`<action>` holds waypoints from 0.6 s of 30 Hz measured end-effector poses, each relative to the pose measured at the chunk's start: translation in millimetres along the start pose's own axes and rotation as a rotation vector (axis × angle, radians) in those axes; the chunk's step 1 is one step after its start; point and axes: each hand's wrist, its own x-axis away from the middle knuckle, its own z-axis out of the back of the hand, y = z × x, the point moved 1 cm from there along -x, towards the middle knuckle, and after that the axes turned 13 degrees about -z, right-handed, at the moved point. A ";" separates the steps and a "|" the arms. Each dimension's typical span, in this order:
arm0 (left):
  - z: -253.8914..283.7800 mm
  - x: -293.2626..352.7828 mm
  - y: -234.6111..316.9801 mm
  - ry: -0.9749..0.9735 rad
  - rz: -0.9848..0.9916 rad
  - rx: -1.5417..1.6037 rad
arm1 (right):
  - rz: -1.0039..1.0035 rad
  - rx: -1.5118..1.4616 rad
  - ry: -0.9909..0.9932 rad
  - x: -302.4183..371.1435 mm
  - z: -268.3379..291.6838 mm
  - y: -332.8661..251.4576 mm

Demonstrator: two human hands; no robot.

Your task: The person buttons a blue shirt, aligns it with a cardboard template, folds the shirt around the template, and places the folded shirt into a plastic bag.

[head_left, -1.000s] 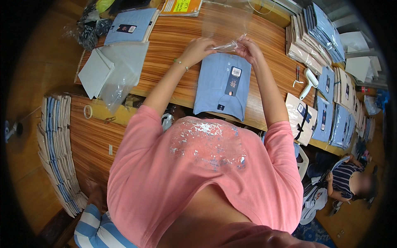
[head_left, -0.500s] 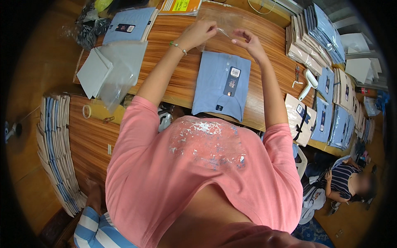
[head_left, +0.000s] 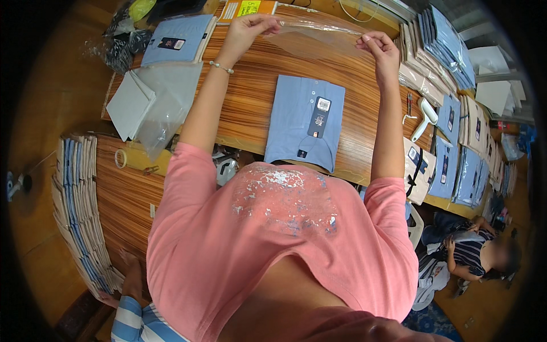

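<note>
A clear plastic bag is stretched between my two hands over the far part of the table. My left hand pinches one corner of its edge, and my right hand pinches the other. Nearer to me lies a folded light-blue shirt, flat on the wood-grain table. On its front is a dark hang tag with a white label at the top. The shirt's near end reaches the table's front edge, close to my body.
Folded shirts, grey-white boards and plastic bags lie at left. A white lint roller rests on the right, beside bagged shirts. Tall shirt stacks stand lower left. Another person sits at lower right.
My hands have moved apart, the left one leftward and the right one rightward. The plastic bag's edge is now spread wide between them, where my right fingers were loose before.
</note>
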 end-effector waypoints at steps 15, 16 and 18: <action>22.1 -21.6 3.7 0.069 0.048 0.260 | 0.034 -0.219 -0.100 1.0 7.9 -22.9; 22.6 -21.7 3.9 0.078 0.070 0.303 | 0.034 -0.197 -0.117 1.4 9.0 -24.3; 21.8 -20.1 11.8 0.116 0.111 0.448 | 0.053 -0.184 -0.167 4.1 8.2 -29.3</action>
